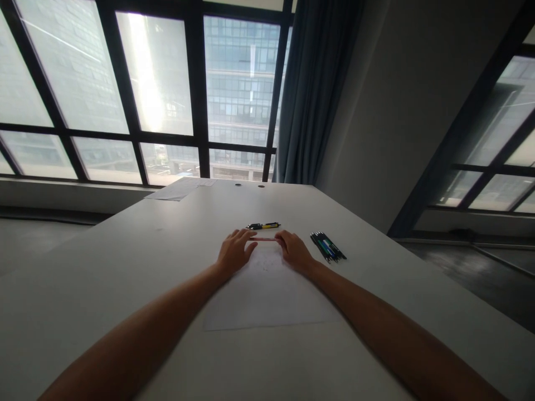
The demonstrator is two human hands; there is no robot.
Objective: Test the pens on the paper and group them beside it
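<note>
A thin reddish pen or pencil lies crosswise between my two hands, at the far edge of a white sheet of paper. My right hand pinches its right end. At the other end is my left hand, thumb and fingers apart around the tip; whether it touches the tip is hard to make out. Just beyond my fingers are black-and-yellow pens, lying sideways. Several dark pens with green and blue parts lie side by side to the right of my right hand.
The white table stretches away toward the windows. More paper sheets lie at its far left edge. Two dark round discs show near the far end. A blue curtain hangs beyond, beside a grey wall.
</note>
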